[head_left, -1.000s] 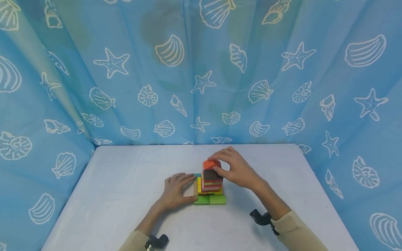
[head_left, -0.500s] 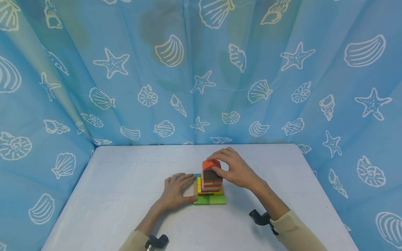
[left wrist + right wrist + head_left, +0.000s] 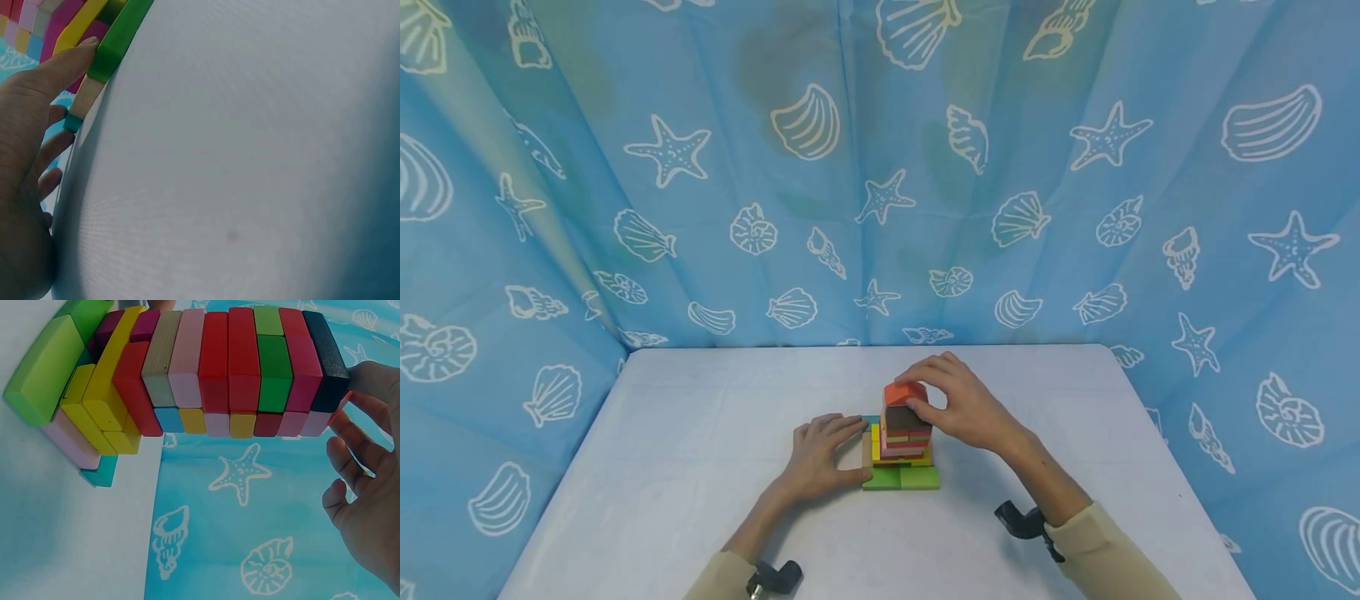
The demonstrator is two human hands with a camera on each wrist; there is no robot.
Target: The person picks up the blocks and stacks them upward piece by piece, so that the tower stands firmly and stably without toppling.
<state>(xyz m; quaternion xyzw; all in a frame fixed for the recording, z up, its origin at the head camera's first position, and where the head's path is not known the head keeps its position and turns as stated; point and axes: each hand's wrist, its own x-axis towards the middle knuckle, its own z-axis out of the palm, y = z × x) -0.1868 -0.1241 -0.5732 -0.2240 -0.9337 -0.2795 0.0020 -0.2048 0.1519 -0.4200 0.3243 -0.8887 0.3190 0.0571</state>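
Observation:
A tower of coloured wooden blocks (image 3: pixel 906 443) stands mid-table on a wider base, with green blocks (image 3: pixel 901 477) at the front. A black block (image 3: pixel 326 359) sits near the top, with an orange block (image 3: pixel 904 393) at the very top. My right hand (image 3: pixel 968 404) pinches the orange block: fingertips at its far edge, thumb near its border with the black one. My left hand (image 3: pixel 822 457) rests at the base's left side. Its thumb touches a green block (image 3: pixel 115 50) and a finger reaches the teal block (image 3: pixel 73 122) at the back.
A white table (image 3: pixel 715 417) lies under everything. Blue curtains (image 3: pixel 850 208) with shell and starfish prints hang behind it and along both sides. Dark devices are strapped at both wrists, the right one (image 3: pixel 1022 521) just above the tabletop.

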